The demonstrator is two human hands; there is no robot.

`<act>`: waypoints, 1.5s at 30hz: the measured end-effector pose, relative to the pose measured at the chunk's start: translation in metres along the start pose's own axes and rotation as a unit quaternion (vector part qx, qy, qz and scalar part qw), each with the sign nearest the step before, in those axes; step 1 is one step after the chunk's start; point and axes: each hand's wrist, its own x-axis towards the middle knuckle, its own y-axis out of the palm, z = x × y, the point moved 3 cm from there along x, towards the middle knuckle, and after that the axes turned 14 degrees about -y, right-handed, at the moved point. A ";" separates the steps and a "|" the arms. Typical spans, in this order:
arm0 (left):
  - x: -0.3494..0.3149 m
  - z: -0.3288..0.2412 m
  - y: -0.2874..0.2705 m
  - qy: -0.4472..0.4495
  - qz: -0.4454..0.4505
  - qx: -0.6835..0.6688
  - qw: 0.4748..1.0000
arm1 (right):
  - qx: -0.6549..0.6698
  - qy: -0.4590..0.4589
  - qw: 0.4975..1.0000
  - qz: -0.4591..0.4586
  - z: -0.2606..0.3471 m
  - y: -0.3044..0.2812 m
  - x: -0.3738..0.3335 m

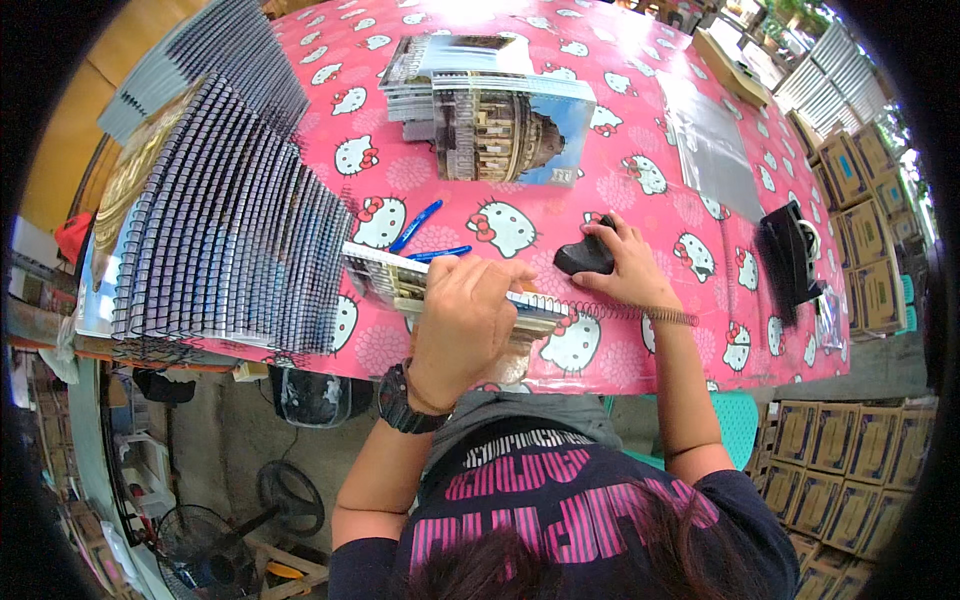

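At a pink table (625, 368), a person's left hand (462, 325) pinches a book (383, 277) trailing a coil (645, 312) rightward, while the right hand (634, 262), fingers spread, clasps a black object (580, 260).

Bright glare whitens the tablecloth (400, 165) up top; fisheye edges curve into black.

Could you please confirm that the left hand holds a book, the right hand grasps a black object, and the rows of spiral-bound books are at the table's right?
Not quite: the head view shows the rows of spiral-bound books at the table's left. The left hand holds a book, the right hand a black object.
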 end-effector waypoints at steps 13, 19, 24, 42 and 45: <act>-0.003 -0.006 -0.001 0.050 0.010 0.075 0.996 | 0.183 -0.014 0.983 -0.005 0.005 0.006 0.001; -0.005 -0.009 -0.003 0.018 -0.027 0.073 0.997 | 0.640 -0.058 0.766 -0.009 0.047 0.006 0.003; -0.008 -0.004 -0.003 0.024 0.005 0.116 0.993 | 0.694 -0.001 0.720 -0.007 0.057 0.016 0.002; -0.023 0.010 -0.012 -0.042 -0.088 0.093 0.991 | 0.512 -0.232 0.826 0.025 0.093 -0.049 0.021; -0.021 0.007 -0.014 -0.034 -0.076 0.082 0.993 | 0.403 -0.100 0.910 0.026 0.080 -0.043 0.033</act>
